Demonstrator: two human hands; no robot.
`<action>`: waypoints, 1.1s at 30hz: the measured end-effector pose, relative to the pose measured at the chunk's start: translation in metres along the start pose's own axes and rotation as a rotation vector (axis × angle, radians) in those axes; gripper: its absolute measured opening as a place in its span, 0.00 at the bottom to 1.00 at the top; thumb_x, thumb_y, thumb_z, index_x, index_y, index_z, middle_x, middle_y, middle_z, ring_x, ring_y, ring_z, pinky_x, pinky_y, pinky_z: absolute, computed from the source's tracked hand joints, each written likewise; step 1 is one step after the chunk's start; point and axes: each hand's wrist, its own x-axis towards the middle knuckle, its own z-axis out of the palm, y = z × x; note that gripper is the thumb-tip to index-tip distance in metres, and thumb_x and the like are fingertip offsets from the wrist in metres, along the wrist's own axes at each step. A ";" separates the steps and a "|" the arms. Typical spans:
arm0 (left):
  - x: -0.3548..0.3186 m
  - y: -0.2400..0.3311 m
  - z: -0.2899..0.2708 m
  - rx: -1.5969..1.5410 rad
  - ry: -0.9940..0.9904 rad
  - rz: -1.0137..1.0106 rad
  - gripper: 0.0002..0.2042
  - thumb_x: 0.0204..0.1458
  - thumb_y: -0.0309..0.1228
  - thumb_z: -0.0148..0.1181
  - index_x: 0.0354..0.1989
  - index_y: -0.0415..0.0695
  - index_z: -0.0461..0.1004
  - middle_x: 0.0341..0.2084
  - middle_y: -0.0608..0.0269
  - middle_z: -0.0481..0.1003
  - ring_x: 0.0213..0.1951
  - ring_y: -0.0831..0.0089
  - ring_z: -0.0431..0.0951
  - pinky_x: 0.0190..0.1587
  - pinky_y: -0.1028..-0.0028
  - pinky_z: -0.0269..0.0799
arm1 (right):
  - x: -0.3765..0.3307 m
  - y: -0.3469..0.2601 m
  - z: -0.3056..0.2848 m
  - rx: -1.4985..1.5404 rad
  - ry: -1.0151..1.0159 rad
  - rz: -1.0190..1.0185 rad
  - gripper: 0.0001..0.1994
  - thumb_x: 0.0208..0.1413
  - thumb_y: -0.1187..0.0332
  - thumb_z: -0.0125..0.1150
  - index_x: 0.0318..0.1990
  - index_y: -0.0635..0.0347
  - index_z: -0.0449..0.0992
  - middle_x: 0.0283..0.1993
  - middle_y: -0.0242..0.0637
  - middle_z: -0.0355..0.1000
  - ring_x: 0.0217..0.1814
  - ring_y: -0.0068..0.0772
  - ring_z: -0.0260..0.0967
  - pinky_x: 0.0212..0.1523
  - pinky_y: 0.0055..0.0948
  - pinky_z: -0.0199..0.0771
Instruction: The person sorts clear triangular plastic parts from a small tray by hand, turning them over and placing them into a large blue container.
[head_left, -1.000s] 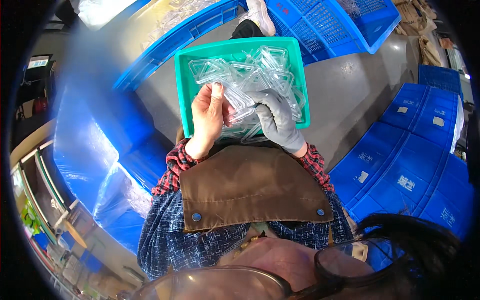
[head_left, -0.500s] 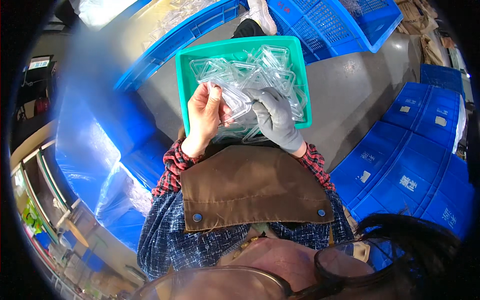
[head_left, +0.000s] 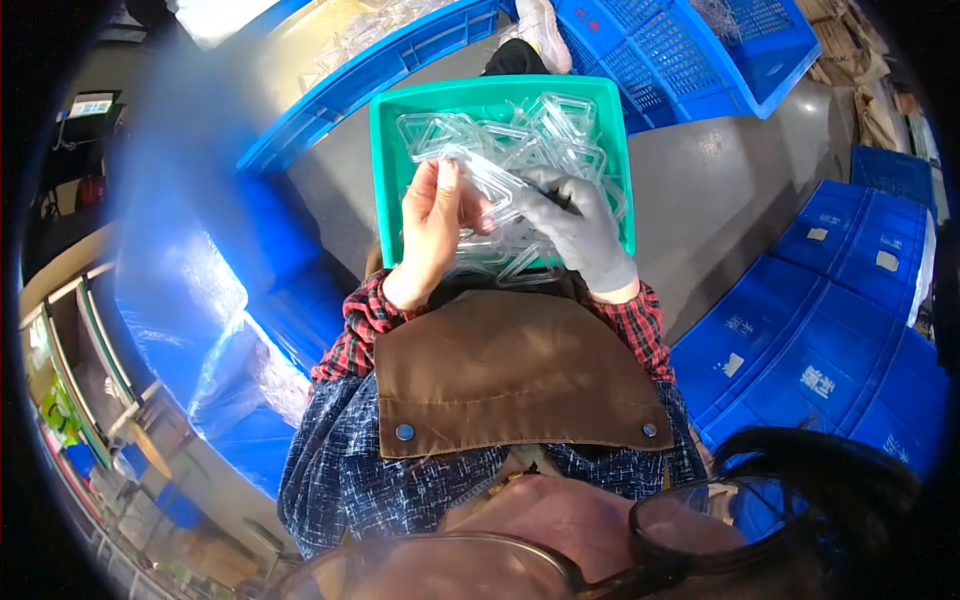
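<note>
A clear plastic frame-shaped part (head_left: 487, 180) is held up between my two hands, over a green bin (head_left: 382, 190). My bare left hand (head_left: 435, 220) pinches its left end between thumb and fingers. On the other side, my right hand (head_left: 578, 225), in a grey glove, has its fingers closed on the right end. Whether a small tool is also in the right hand, I cannot tell. Many similar clear plastic parts (head_left: 565, 125) lie in a loose heap in the bin below. The bin stands close in front of my brown apron (head_left: 520, 370).
A large blue crate (head_left: 370, 85) with clear parts stands at the far left, and a blue mesh crate (head_left: 660, 60) at the far right. Blue boxes (head_left: 800, 310) are stacked on my right. Plastic-wrapped blue stacks (head_left: 210, 330) line my left. A shoe (head_left: 543, 35) shows beyond the bin.
The whole view has shifted slightly, so bin and hands appear further right. My right hand has turned a little around the part's right end. Both hands keep hold of it.
</note>
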 end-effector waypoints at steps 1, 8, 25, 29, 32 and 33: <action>0.000 -0.003 -0.004 0.005 -0.022 0.011 0.12 0.58 0.39 0.41 0.35 0.42 0.63 0.16 0.64 0.71 0.18 0.81 0.70 0.20 0.82 0.65 | 0.001 0.009 -0.002 -0.011 0.044 0.011 0.09 0.53 0.67 0.52 0.35 0.65 0.72 0.26 0.29 0.69 0.24 0.12 0.59 0.26 0.15 0.60; -0.013 0.018 -0.013 -0.076 -0.163 -0.028 0.11 0.57 0.36 0.43 0.42 0.41 0.63 0.27 0.58 0.74 0.26 0.76 0.74 0.32 0.79 0.69 | 0.010 -0.009 -0.002 -0.012 0.009 0.233 0.14 0.52 0.61 0.54 0.31 0.66 0.74 0.22 0.28 0.68 0.23 0.14 0.62 0.25 0.16 0.62; -0.007 0.025 -0.087 -0.197 0.387 0.160 0.07 0.50 0.29 0.54 0.34 0.39 0.68 0.28 0.62 0.71 0.30 0.74 0.71 0.36 0.77 0.69 | 0.008 0.028 0.008 -0.739 -0.129 -0.126 0.14 0.48 0.58 0.57 0.32 0.60 0.73 0.21 0.41 0.69 0.20 0.35 0.67 0.24 0.29 0.66; -0.023 0.041 -0.274 -0.040 0.741 0.278 0.09 0.48 0.28 0.53 0.35 0.37 0.68 0.33 0.59 0.69 0.37 0.69 0.70 0.44 0.71 0.68 | 0.003 0.045 0.023 -1.058 -0.370 -0.097 0.17 0.44 0.53 0.58 0.32 0.58 0.73 0.27 0.43 0.71 0.31 0.44 0.70 0.31 0.38 0.67; -0.048 0.067 -0.384 -0.147 0.937 0.387 0.08 0.48 0.28 0.52 0.35 0.37 0.68 0.34 0.57 0.70 0.39 0.66 0.71 0.44 0.69 0.68 | 0.011 0.041 0.028 -1.117 -0.414 -0.188 0.15 0.44 0.55 0.59 0.31 0.58 0.74 0.24 0.42 0.71 0.27 0.43 0.70 0.28 0.35 0.68; -0.057 0.074 -0.413 -0.054 0.969 0.451 0.08 0.48 0.28 0.52 0.35 0.37 0.68 0.35 0.56 0.71 0.39 0.65 0.72 0.44 0.70 0.69 | 0.016 0.036 0.023 -0.912 -0.367 -0.104 0.14 0.44 0.56 0.59 0.29 0.58 0.74 0.23 0.42 0.71 0.25 0.42 0.70 0.27 0.34 0.67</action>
